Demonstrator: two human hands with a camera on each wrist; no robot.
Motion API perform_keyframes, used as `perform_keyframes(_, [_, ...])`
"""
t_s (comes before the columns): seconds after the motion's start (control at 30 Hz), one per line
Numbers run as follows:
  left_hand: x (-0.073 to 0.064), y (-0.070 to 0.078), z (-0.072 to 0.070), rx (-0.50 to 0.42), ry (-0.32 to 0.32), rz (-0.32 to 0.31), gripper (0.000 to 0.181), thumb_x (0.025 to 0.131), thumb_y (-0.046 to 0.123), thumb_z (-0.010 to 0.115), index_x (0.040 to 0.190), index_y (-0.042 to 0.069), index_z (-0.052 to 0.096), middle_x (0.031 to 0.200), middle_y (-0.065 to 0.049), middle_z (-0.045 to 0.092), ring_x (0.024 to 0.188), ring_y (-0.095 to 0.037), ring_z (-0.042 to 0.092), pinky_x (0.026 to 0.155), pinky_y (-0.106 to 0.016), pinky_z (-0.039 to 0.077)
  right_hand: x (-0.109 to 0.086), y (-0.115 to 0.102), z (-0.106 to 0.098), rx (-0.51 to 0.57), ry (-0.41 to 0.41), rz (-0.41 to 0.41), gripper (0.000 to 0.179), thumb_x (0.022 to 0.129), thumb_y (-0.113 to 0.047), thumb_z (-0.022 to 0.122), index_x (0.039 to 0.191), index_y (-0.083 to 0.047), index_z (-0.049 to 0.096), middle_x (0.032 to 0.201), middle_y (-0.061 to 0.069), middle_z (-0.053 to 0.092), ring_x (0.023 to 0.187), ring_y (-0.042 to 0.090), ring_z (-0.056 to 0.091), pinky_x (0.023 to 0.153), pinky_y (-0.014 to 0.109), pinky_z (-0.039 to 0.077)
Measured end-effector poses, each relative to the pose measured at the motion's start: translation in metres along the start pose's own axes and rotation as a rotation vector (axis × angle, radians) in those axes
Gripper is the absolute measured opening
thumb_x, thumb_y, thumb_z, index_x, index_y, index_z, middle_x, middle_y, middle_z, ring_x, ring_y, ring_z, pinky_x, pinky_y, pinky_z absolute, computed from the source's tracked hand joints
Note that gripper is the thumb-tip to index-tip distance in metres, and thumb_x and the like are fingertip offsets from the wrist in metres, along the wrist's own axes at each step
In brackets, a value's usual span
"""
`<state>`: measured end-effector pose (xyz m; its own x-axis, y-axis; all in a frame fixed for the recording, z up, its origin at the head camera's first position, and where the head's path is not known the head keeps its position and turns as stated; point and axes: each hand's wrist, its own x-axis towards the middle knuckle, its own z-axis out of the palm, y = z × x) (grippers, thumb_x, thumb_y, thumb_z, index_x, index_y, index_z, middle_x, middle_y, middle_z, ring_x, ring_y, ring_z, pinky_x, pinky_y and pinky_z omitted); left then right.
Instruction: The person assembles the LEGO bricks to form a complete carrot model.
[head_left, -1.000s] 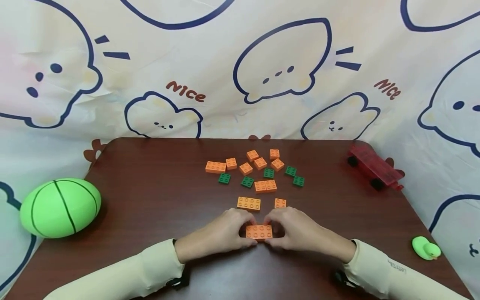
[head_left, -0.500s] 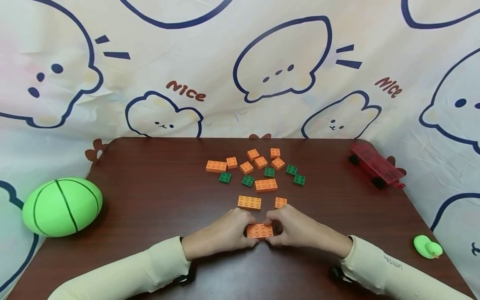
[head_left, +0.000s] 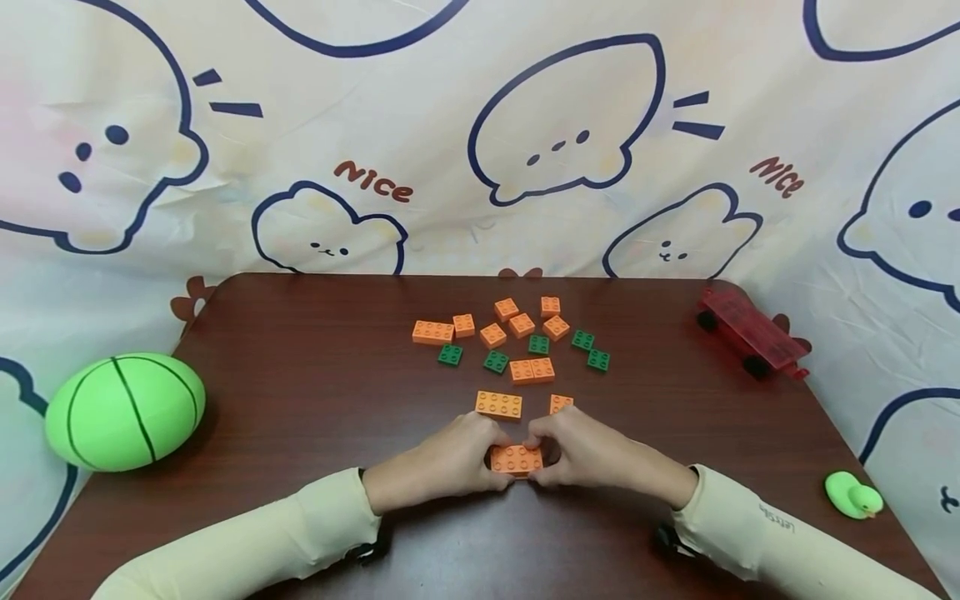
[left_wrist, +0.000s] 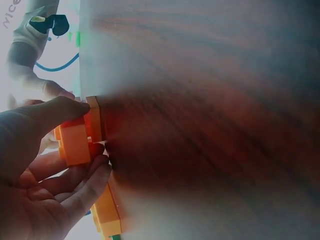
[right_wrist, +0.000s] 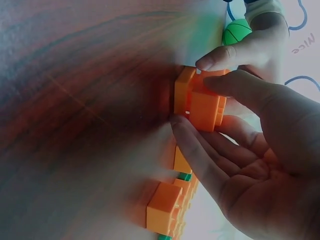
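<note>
Near the middle front of the table, both hands pinch an orange eight-stud toy brick (head_left: 516,460) at its two ends. My left hand (head_left: 467,457) grips the left end between thumb and fingers, and my right hand (head_left: 583,450) grips the right end likewise. Below the held brick, a lower orange brick (left_wrist: 94,120) sits at the tabletop in the left wrist view. The right wrist view shows that lower brick (right_wrist: 184,89) too, with a narrow gap under part of the upper one. A yellow-orange brick (head_left: 498,405) lies just beyond the hands, and a small orange brick (head_left: 561,404) is partly behind my right hand.
Several orange bricks (head_left: 432,332) and green bricks (head_left: 538,344) lie scattered farther back on the dark table (head_left: 315,350). A green ball (head_left: 125,412) stands at the left edge. On the right are a red toy car (head_left: 753,331) and a green toy duck (head_left: 853,495).
Both hands keep hold of the orange brick. It has shifted very slightly left with the right hand over the last half second. The scattered bricks have not moved.
</note>
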<state>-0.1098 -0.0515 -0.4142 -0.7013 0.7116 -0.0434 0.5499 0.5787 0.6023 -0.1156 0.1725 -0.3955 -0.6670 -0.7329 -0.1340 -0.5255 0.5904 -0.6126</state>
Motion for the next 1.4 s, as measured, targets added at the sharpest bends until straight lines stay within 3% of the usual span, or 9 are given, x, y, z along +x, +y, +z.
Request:
perform_keyframes(0.3, [-0.001, 0.006, 0.001, 0.071, 0.004, -0.027, 0.018, 0.082, 0.024, 0.084, 0.077, 0.019, 0.067, 0.064, 0.014, 0.053, 0.055, 0.002, 0.039, 0.048, -0.016, 0.030, 0.001, -0.002, -0.003, -0.005, -0.031, 0.021, 0.019, 0.083, -0.018, 0.085, 0.089, -0.017, 0.067, 0.076, -0.007, 0.069, 0.064, -0.005, 0.057, 0.058, 0.017, 0.050])
perform_keyframes(0.53, [0.002, 0.007, 0.004, 0.101, -0.033, -0.075, 0.021, 0.079, 0.026, 0.084, 0.080, 0.020, 0.063, 0.066, 0.013, 0.051, 0.055, 0.000, 0.041, 0.047, -0.019, 0.032, 0.000, -0.002, -0.002, -0.011, -0.011, 0.009, 0.018, 0.081, -0.017, 0.085, 0.086, -0.017, 0.068, 0.075, -0.009, 0.068, 0.065, -0.006, 0.057, 0.058, 0.017, 0.050])
perform_keyframes(0.83, [-0.001, 0.001, 0.002, 0.131, -0.034, -0.041, 0.024, 0.076, 0.024, 0.084, 0.075, 0.020, 0.060, 0.065, 0.013, 0.049, 0.055, 0.000, 0.039, 0.047, -0.018, 0.031, 0.002, -0.004, -0.001, 0.017, -0.034, 0.020, 0.016, 0.084, -0.016, 0.084, 0.084, -0.018, 0.069, 0.076, -0.012, 0.068, 0.066, -0.006, 0.059, 0.060, 0.017, 0.052])
perform_keyframes(0.93, [-0.002, -0.001, 0.001, 0.122, -0.041, -0.032, 0.023, 0.078, 0.024, 0.084, 0.077, 0.018, 0.062, 0.065, 0.012, 0.051, 0.054, 0.001, 0.040, 0.046, -0.017, 0.031, 0.002, -0.003, 0.000, 0.003, -0.028, 0.019, 0.017, 0.083, -0.016, 0.084, 0.082, -0.018, 0.067, 0.072, -0.013, 0.065, 0.063, -0.006, 0.056, 0.057, 0.017, 0.050])
perform_keyframes(1.03, [-0.003, -0.003, -0.002, 0.108, -0.042, -0.036, 0.021, 0.082, 0.030, 0.084, 0.089, 0.015, 0.071, 0.075, 0.011, 0.063, 0.063, 0.000, 0.050, 0.055, -0.018, 0.041, 0.002, -0.004, 0.001, -0.017, -0.018, 0.004, 0.018, 0.083, -0.015, 0.083, 0.081, -0.019, 0.066, 0.069, -0.014, 0.062, 0.061, -0.006, 0.053, 0.055, 0.017, 0.047])
perform_keyframes(1.17, [-0.010, -0.009, -0.007, 0.002, -0.025, -0.011, 0.029, 0.087, 0.034, 0.082, 0.107, 0.013, 0.077, 0.087, 0.008, 0.072, 0.072, 0.000, 0.057, 0.063, -0.019, 0.047, 0.002, -0.003, 0.001, -0.017, -0.016, -0.011, 0.017, 0.083, -0.015, 0.083, 0.081, -0.019, 0.066, 0.068, -0.014, 0.061, 0.060, -0.006, 0.053, 0.055, 0.017, 0.047])
perform_keyframes(1.3, [-0.015, -0.012, -0.009, -0.112, 0.007, 0.035, 0.021, 0.090, 0.027, 0.081, 0.103, 0.010, 0.079, 0.077, 0.007, 0.068, 0.061, 0.000, 0.050, 0.055, -0.016, 0.041, 0.003, -0.003, 0.001, -0.003, -0.021, 0.000, 0.016, 0.084, -0.015, 0.083, 0.082, -0.019, 0.067, 0.069, -0.013, 0.062, 0.061, -0.005, 0.053, 0.055, 0.017, 0.047])
perform_keyframes(1.4, [-0.016, -0.011, -0.007, -0.120, 0.029, 0.039, 0.019, 0.089, 0.024, 0.083, 0.100, 0.010, 0.079, 0.077, 0.005, 0.068, 0.062, -0.002, 0.052, 0.056, -0.015, 0.042, 0.004, -0.003, 0.002, -0.011, -0.023, 0.001, 0.017, 0.084, -0.014, 0.083, 0.081, -0.018, 0.067, 0.068, -0.013, 0.059, 0.059, -0.005, 0.050, 0.053, 0.016, 0.044])
